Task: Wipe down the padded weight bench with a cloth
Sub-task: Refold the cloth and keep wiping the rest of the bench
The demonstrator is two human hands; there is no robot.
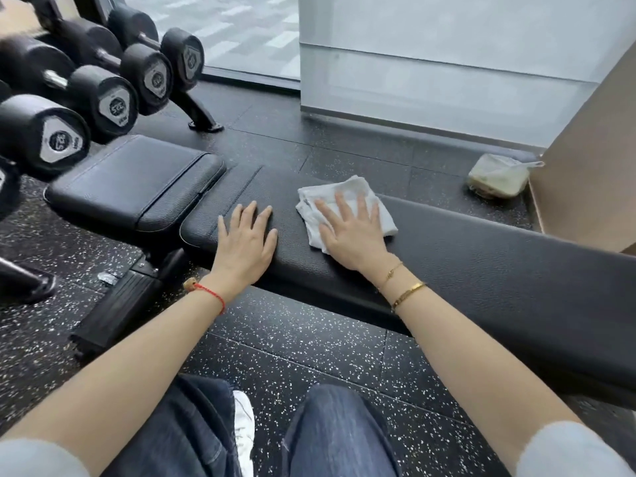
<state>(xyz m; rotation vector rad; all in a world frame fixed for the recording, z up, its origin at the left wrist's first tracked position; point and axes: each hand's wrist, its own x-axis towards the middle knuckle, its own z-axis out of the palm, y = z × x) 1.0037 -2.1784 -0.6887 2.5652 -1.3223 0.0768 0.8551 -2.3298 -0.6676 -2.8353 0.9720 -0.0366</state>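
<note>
With the left hand (246, 241) laid flat beside it, the cloth (344, 210) under the spread right hand (351, 232) is best pressed evenly along the bench (481, 256).

Right hand (351, 232) presses cloth (344, 210) flat on bench (481, 266); left hand (246, 242) rests flat beside it, near the front edge.

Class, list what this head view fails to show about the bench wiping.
- Bench: right end cut off by the frame edge.
- Cloth: middle hidden under the right hand.
- Pad beneath the left hand: covered.
- Bag contents: too blurred.
- Dumbbell label: unreadable.
</note>
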